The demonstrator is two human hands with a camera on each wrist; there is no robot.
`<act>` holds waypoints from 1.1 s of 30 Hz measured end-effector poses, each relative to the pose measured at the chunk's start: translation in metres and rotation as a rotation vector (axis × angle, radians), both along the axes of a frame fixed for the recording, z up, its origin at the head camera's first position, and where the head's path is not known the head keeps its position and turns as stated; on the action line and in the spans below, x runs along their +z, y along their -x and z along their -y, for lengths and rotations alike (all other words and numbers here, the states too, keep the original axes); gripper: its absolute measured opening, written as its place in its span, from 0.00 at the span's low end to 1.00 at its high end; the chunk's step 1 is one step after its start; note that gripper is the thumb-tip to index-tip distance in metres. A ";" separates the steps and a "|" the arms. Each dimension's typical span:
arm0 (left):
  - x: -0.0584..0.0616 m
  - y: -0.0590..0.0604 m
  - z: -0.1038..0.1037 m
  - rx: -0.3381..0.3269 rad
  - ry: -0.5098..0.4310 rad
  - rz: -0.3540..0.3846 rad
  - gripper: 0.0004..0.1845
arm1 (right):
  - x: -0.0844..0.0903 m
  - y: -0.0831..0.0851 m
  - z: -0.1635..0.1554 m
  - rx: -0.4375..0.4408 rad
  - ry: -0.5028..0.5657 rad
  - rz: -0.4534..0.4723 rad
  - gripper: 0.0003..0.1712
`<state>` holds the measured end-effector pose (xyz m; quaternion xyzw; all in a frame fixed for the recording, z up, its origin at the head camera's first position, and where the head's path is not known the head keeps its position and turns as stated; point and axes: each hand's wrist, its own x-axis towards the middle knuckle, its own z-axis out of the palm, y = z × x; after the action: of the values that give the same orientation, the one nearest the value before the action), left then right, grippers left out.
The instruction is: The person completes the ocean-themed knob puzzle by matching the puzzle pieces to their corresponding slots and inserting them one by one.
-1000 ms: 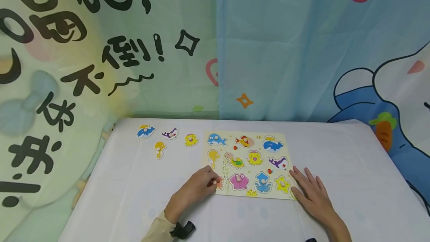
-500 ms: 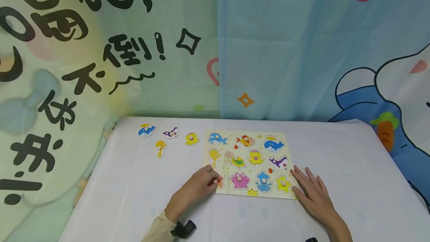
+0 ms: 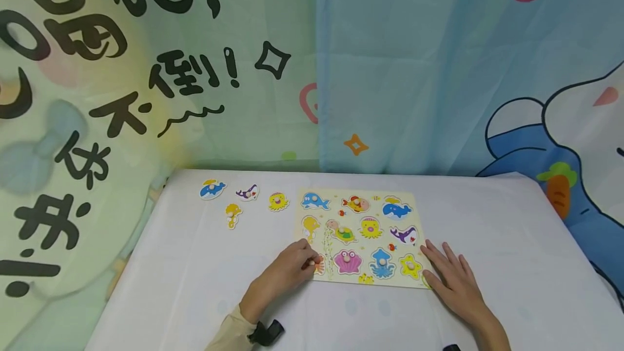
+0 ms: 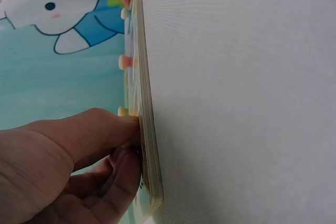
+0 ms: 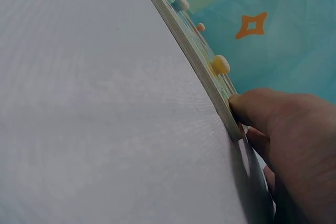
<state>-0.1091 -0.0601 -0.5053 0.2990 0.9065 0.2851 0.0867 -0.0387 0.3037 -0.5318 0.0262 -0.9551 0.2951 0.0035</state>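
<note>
A pale yellow peg puzzle board [image 3: 358, 280] with sea-animal pieces lies flat on the white table in the head view. At its lower left corner my left hand [image 3: 290, 265] pinches an orange-striped puzzle piece [image 3: 319, 265], mostly covered by the fingers. In the left wrist view the thumb and fingers of the left hand [image 4: 79, 166] meet at the board's face by its corner. My right hand [image 3: 453, 280] rests at the board's right edge with straight fingers; the right wrist view has its thumb [image 5: 257, 106] touching the board's corner.
Loose pieces lie left of the board: a blue whale [image 3: 212, 190], a purple whale [image 3: 247, 193], a yellow seahorse [image 3: 233, 216] and a yellow octopus [image 3: 278, 202]. A pink shell [image 3: 348, 262], a blue squid [image 3: 382, 264] and a yellow star [image 3: 410, 267] are on the board. Printed curtains [image 3: 390, 69] hang behind.
</note>
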 end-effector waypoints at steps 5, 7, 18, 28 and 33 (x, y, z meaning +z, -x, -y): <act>-0.001 0.000 -0.002 -0.007 -0.019 -0.044 0.08 | 0.000 0.000 0.000 -0.002 -0.005 -0.013 0.32; -0.001 0.001 -0.003 -0.016 -0.022 -0.065 0.08 | 0.000 -0.001 -0.001 -0.006 -0.003 -0.020 0.32; 0.011 0.012 0.011 -0.036 -0.007 0.034 0.11 | 0.004 -0.001 0.002 -0.008 0.003 0.016 0.32; 0.031 0.093 0.103 0.306 -0.044 -0.195 0.14 | 0.002 -0.002 0.004 -0.011 0.008 0.003 0.32; 0.043 0.132 0.165 0.515 0.217 -0.053 0.19 | 0.004 -0.002 0.002 -0.012 -0.001 0.006 0.32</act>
<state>-0.2411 -0.2252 -0.4621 0.0549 0.9798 0.1911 0.0188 -0.0371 0.3016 -0.5282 0.0197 -0.9554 0.2945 0.0023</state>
